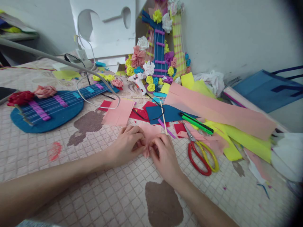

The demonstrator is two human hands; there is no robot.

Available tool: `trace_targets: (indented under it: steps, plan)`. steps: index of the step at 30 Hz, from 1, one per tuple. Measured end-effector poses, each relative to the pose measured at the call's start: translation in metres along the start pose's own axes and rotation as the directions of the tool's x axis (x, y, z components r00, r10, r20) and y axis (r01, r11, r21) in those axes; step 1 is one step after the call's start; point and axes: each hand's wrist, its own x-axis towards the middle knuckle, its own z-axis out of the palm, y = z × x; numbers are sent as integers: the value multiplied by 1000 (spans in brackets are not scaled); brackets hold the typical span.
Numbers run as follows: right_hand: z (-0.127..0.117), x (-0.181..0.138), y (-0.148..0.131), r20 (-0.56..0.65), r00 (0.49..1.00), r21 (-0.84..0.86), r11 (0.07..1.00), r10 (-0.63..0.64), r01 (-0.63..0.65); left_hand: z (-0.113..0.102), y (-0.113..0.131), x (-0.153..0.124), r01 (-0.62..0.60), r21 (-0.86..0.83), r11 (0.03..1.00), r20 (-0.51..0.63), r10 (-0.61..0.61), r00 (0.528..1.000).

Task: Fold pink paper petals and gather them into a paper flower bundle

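Note:
Both of my hands pinch one piece of pink crepe paper low over the quilted cloth. My left hand has its fingers curled on the paper's left side. On the right side, my right hand grips the gathered lower end with thumb and fingertips. The sheet fans out flat beyond the fingers and is bunched between the hands. A thin wooden stick reaches down to my right knuckles; I cannot tell whether it touches them. Scissors with red and yellow handles lie right of my right hand.
A blue paper guitar with paper roses lies at the left, a white cable looping over it. A glue gun stands at the back. Pink squares, a green cutter and a long pink strip lie around. Decorated guitars lean behind.

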Motion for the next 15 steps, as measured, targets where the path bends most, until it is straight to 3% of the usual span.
trace_targets:
  steps: [15]
  plan:
    - [1,-1,-3,28,1000,-119,993,-11,15,4,1,-3,1,80,997,5,-1,1000]
